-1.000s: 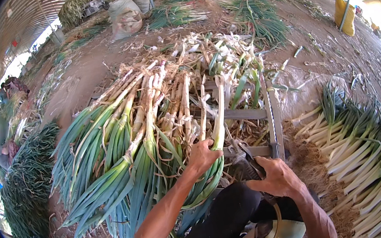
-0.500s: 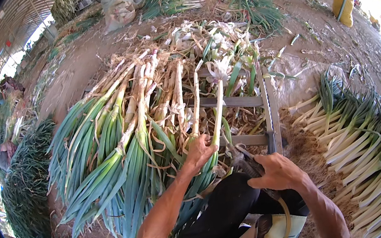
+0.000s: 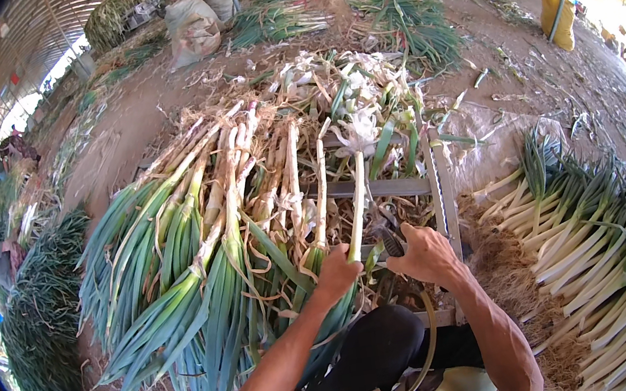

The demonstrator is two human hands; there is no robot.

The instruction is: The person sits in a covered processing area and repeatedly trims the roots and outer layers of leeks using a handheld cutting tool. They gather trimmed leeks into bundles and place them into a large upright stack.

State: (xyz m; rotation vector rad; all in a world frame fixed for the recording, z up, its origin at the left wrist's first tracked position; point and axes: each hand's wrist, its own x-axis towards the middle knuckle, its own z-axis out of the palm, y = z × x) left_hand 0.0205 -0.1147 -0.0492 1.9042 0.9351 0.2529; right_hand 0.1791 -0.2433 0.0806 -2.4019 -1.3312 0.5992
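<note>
Just above the person's dark-trousered knees (image 3: 378, 346), the left hand (image 3: 338, 274) is wrapped snugly around one long green onion stalk (image 3: 358, 193), gripping it low down near where the white runs into green. That stalk leans up and away over a grey slatted frame (image 3: 400, 186), pale and pretty smooth, with a tuft of loose white skins (image 3: 360, 134) at its far end.

The right hand (image 3: 427, 254) sits close beside it, fingers curled around a dark handheld tool (image 3: 392, 242). Can't really tell what kind, since the hand covers a good chunk of it. A tan hose (image 3: 430, 325) curves up from the lap toward that same hand. The tool looks near the stalk, but I can't say if they touch.

Over on the left there's a big heap of uncleaned onions (image 3: 168, 248), roots pointing away and the blue-green leaves hanging toward the person. Peeled scraps (image 3: 372, 71) pile up past the frame. On the right, a row of clean white-stemmed onions (image 3: 578, 258) lies on the ground, roots facing the frame. Further back stand a pale sack (image 3: 193, 35) and a yellow sack (image 3: 558, 17).
</note>
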